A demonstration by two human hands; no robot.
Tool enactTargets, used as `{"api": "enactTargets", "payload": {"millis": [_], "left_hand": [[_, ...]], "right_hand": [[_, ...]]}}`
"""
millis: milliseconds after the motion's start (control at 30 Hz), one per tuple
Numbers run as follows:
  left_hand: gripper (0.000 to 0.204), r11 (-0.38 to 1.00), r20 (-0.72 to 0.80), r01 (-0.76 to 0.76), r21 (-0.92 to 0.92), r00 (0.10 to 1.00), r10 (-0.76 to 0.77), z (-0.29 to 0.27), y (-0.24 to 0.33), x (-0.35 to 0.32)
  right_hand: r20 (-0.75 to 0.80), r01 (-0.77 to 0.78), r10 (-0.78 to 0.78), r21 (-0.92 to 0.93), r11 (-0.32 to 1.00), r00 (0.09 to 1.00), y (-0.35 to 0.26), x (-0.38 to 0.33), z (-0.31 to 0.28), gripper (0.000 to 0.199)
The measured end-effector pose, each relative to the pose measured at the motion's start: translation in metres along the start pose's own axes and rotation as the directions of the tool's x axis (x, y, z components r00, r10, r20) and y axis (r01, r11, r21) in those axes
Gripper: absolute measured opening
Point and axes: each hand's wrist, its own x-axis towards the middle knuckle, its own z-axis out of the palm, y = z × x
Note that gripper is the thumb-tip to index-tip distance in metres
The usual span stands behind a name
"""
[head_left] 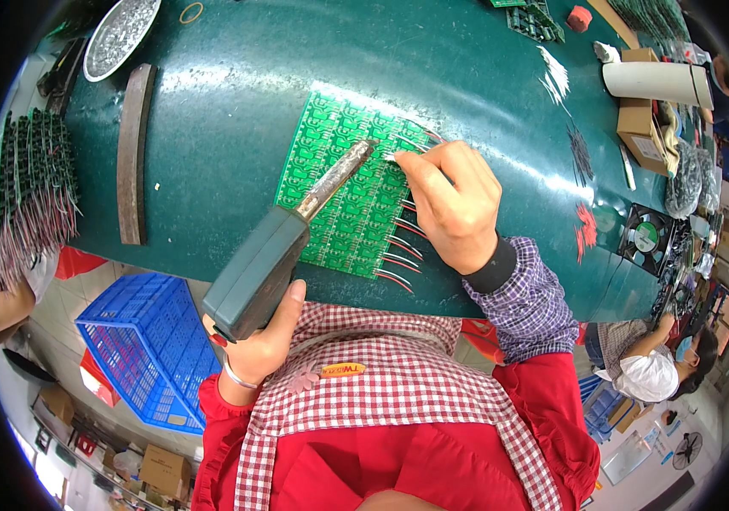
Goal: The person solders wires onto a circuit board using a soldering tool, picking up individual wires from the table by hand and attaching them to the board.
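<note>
A green panel of circuit boards (343,183) lies on the dark green table (236,111), with red and black wires (400,255) sticking out of its right edge. My left hand (260,336) grips the dark green handle of a soldering iron (283,247); its metal tip reaches the panel's upper part. My right hand (454,204) rests over the panel's right side and pinches a thin wire at the iron's tip.
A curved brown bar (134,153) and a round metal dish (119,36) lie at the table's left. More wired boards (28,192) stack at far left. A white roll (656,83), cardboard boxes (644,128) and a small fan (645,237) sit at right. A blue crate (149,345) stands below. Another person (650,362) sits at lower right.
</note>
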Motion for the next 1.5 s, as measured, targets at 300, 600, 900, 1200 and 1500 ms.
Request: {"api": "enactTargets", "payload": {"millis": [300,600,900,1200,1500], "left_hand": [[0.038,0.993,0.083,-0.052,0.101,0.996,0.044,-0.0047,0.0021,0.0006],[0.036,0.965,0.115,-0.156,0.213,0.984,0.134,-0.0045,-0.0021,-0.0001],[0.031,0.946,0.106,-0.197,0.257,0.979,0.175,-0.003,-0.0003,0.0021],[0.027,0.982,0.034,-0.131,0.138,0.991,0.128,-0.0008,-0.0048,-0.0013],[0.033,0.979,0.035,-0.164,0.118,0.986,0.161,-0.0008,-0.001,0.0005]], "right_hand": [[0.032,0.019,-0.019,-0.017,1.0,0.999,0.0003,0.0012,-0.0017,0.023],[0.051,0.008,-0.007,-0.024,1.0,0.999,-0.0002,0.0016,-0.0028,0.023],[0.064,0.056,-0.052,-0.06,0.997,0.997,0.0004,0.0035,-0.0033,0.023],[0.06,0.063,-0.059,-0.071,0.996,0.996,0.0003,0.0028,-0.0033,0.024],[0.046,0.047,-0.044,-0.076,0.996,0.998,-0.0002,0.0022,-0.0015,0.024]]}}
